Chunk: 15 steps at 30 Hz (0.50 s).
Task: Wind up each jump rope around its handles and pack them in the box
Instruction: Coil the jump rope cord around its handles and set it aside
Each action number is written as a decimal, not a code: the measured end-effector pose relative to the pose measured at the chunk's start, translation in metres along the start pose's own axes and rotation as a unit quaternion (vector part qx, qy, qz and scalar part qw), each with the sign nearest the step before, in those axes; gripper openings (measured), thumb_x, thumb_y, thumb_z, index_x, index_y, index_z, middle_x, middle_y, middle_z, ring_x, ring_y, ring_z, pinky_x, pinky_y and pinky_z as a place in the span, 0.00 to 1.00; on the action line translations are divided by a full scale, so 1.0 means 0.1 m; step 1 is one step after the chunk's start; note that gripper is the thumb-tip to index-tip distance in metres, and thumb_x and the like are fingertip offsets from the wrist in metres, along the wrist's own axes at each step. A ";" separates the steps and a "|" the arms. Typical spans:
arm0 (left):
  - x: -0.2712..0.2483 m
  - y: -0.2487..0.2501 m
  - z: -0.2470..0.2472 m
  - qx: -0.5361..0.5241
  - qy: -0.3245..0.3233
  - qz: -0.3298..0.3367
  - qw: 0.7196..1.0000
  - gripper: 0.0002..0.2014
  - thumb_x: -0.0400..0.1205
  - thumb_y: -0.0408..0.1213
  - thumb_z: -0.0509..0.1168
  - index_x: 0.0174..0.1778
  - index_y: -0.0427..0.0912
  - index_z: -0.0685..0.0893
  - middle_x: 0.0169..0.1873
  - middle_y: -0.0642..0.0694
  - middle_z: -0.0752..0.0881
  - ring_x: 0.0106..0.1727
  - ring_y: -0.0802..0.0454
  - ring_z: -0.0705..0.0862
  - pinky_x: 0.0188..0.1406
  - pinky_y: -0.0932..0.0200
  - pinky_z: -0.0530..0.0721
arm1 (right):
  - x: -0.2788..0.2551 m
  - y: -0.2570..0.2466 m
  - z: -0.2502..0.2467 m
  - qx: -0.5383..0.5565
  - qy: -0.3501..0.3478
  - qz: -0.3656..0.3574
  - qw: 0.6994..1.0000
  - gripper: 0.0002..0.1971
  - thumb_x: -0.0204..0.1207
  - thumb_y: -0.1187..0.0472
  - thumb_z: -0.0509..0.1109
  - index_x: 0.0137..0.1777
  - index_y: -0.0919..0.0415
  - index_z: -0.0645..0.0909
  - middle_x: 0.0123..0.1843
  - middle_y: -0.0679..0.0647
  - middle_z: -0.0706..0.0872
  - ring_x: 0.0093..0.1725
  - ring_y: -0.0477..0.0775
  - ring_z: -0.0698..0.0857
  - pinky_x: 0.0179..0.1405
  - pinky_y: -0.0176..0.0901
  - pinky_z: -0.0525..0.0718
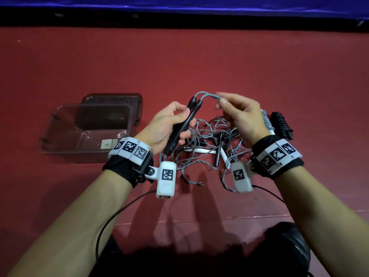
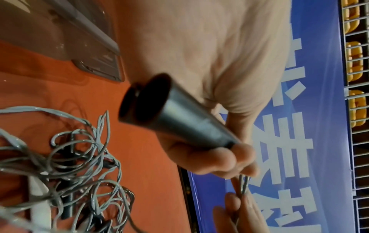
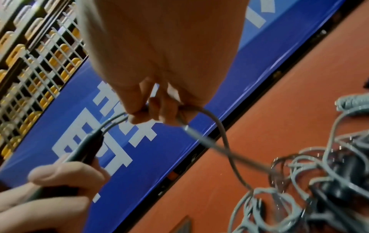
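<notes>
no legible words or numbers. blue banner [image 2: 299, 141] carries large white characters, cropped and turned sideways in both wrist views; unreadable. wrist bands [image 1: 277, 154] and white camera housing [image 1: 166, 176] bear black-and-white square code markers; small digits beside them too blurred.

Black handles [image 1: 180, 126], grey cord [image 1: 207, 96] (twisted), red table [image 1: 179, 62].

Right hand [image 1: 238, 114] blurred — box [image 1: 60, 124] partly behind wrist.

Red floor mat [image 1: 199, 56]; blue banner [image 1: 179, 5]; wire shelving [image 2: 357, 110].
</notes>
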<state>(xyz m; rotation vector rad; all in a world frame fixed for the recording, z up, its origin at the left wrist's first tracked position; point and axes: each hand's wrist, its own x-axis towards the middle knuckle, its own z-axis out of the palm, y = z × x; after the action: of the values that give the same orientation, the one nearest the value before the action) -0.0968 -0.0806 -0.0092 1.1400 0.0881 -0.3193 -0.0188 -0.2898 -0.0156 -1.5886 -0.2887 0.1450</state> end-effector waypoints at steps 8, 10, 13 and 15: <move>0.04 -0.19 0.45 -0.029 -0.043 -0.048 0.997 0.07 0.92 0.36 0.57 0.61 0.44 0.65 0.35 0.45 0.83 0.21 0.54 0.73 0.17 0.63 0.71 | -0.09 0.02 0.40 0.239 0.001 0.150 0.959 0.13 0.84 0.67 0.65 0.43 0.56 0.88 0.34 0.51 0.89 0.25 0.47 0.81 0.24 0.37 0.78; 0.05 -0.18 0.38 -0.012 -0.021 -0.052 0.998 0.12 0.91 0.36 0.60 0.66 0.42 0.63 0.34 0.43 0.85 0.20 0.53 0.74 0.17 0.63 0.72 | -0.11 0.04 0.39 0.223 -0.029 0.186 0.957 0.17 0.84 0.65 0.65 0.37 0.55 0.90 0.27 0.51 0.85 0.23 0.50 0.78 0.26 0.41 0.73; 0.05 -0.17 0.29 0.019 -0.020 -0.028 0.999 0.23 0.90 0.33 0.62 0.80 0.45 0.64 0.36 0.38 0.85 0.21 0.49 0.76 0.17 0.61 0.75 | -0.14 0.04 0.33 0.207 -0.075 0.232 0.948 0.17 0.84 0.64 0.62 0.36 0.57 0.88 0.21 0.52 0.78 0.17 0.46 0.75 0.21 0.38 0.65; 0.04 -0.16 0.25 0.047 -0.033 0.004 0.998 0.21 0.90 0.33 0.62 0.80 0.49 0.71 0.37 0.37 0.85 0.22 0.49 0.77 0.17 0.62 0.75 | -0.14 0.04 0.33 0.194 -0.116 0.257 0.940 0.13 0.84 0.64 0.58 0.42 0.59 0.82 0.23 0.50 0.77 0.20 0.44 0.74 0.20 0.36 0.59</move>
<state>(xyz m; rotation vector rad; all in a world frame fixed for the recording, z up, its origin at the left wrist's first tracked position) -0.1002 -0.1104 -0.0137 1.2213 0.0104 -0.3576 -0.0412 -0.2617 -0.0225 -1.2198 -0.0125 0.7533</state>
